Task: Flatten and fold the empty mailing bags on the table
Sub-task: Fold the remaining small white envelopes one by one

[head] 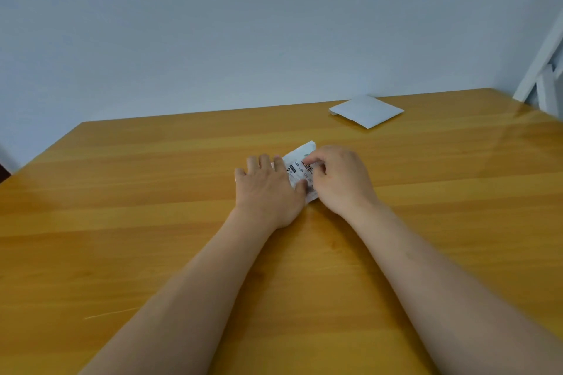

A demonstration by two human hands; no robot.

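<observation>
**Ana:** Head view puts the small mailing bag (300, 169) at the middle of the counter (152, 222), under both hands. Which step would you call this?

**Ben:** Folding, I'd judge, late in it. The bag shows as a compact white packet with its printed shipping label and barcode facing up. The left hand (268, 189) lies flat across its left part, fingers straight and spread, thumb resting on the near edge, pinning it down.

**Ana:** And the right hand (341, 179)?

**Ben:** Fingers curled onto the label; they seem to pinch or press the right edge of the bag. Whether a flap is lifted under them I cannot tell.

**Ana:** What does the next move call for?

**Ben:** Probably a firm press along the crease while the left palm stops the bag sliding; the plastic looks thin, slick and springy, and the counter is glossy yellow wood

**Ana:** Anything else out there?

**Ben:** A second mailing bag (367, 110), plain white, squarish and lying flat, well apart at the far right of the counter, near the wall (243, 24). It looks already folded
</observation>
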